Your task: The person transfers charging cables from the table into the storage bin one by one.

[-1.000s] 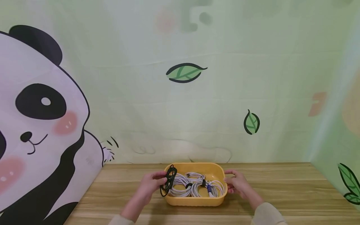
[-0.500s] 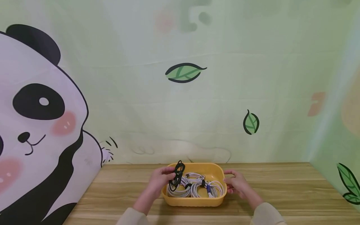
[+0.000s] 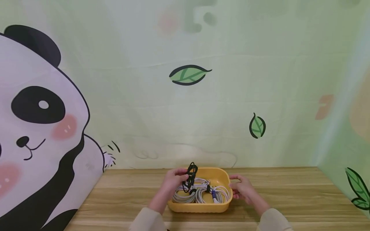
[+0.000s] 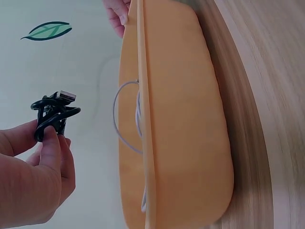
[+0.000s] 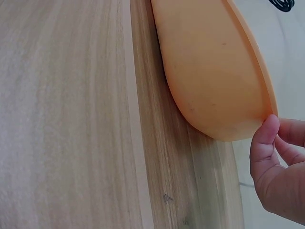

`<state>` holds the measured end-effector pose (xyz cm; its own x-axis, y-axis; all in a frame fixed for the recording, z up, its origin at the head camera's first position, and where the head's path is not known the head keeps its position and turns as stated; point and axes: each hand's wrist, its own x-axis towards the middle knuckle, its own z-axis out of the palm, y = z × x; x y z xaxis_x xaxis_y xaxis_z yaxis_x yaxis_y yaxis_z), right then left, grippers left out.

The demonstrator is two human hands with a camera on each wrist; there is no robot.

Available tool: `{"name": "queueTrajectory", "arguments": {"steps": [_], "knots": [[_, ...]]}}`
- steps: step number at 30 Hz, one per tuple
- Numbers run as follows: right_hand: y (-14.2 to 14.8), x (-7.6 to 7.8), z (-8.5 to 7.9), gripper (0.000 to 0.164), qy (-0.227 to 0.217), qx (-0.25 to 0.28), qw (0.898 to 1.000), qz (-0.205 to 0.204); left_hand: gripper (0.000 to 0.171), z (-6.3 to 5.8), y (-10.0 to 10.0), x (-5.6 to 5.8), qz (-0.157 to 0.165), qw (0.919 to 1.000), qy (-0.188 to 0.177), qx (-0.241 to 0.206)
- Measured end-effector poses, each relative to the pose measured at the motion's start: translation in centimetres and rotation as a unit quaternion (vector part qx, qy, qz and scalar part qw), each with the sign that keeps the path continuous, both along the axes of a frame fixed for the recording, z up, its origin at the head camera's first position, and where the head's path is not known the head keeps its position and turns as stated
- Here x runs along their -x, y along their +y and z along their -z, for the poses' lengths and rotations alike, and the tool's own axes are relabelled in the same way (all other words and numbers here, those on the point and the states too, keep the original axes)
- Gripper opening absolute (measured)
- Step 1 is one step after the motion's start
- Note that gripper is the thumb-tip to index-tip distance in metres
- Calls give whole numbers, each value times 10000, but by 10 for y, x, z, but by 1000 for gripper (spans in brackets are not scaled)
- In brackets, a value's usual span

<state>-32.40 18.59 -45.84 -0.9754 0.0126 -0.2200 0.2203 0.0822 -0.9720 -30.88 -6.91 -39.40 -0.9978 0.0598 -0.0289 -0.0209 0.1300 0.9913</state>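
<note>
A black USB cable (image 3: pixel 190 177), wound into a bundle, is pinched between the thumb and fingers of my left hand (image 3: pixel 172 180) above the left half of a yellow plastic bin (image 3: pixel 199 208). Its metal plug (image 4: pixel 66 96) sticks out of the coil in the left wrist view. Inside the bin lie several coiled white cables (image 3: pixel 212 195), bound with black and blue ties. My right hand (image 3: pixel 242 188) grips the bin's right end; in the right wrist view its thumb (image 5: pixel 267 136) presses on the outer wall at the rim.
The bin stands on a wood-grain table (image 3: pixel 130 192), near its back edge. Behind the table hangs a pale green backdrop (image 3: pixel 138 96) printed with a panda (image 3: pixel 43 128) and leaves.
My left hand has carried the black USB cable rightward and slightly up, from the bin's left rim to over the white coils. The right hand keeps its hold on the bin.
</note>
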Motion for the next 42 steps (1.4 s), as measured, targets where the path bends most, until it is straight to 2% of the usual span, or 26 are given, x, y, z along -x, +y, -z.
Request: {"name": "queueTrajectory", "arguments": {"steps": [9, 13, 18, 20, 29, 32, 37, 42], "knots": [[0, -2, -2, 38, 8, 31, 10000, -28, 27, 6, 19, 7, -59, 9999, 9, 87], [0, -1, -2, 37, -12, 19, 10000, 1, 27, 8, 27, 7, -41, 9996, -32, 270], [1, -2, -1, 39, 33, 54, 10000, -61, 27, 13, 36, 5, 58, 9985, 131, 537], [1, -2, -2, 39, 43, 73, 9999, -80, 26, 15, 40, 5, 94, 9984, 238, 512], [1, 0, 0, 39, 5, 89, 10000, -8, 23, 25, 57, 4, -41, 9986, 313, 418], [1, 0, 0, 39, -2, 68, 10000, 6, 23, 25, 62, 5, -74, 9985, 311, 435], [1, -1, -1, 39, -5, 34, 10000, 26, 23, 25, 70, 8, -151, 9986, 112, 503], [1, -1, -1, 39, -9, 11, 10000, 2, 22, 24, 77, 15, -164, 9986, 207, 451]]}}
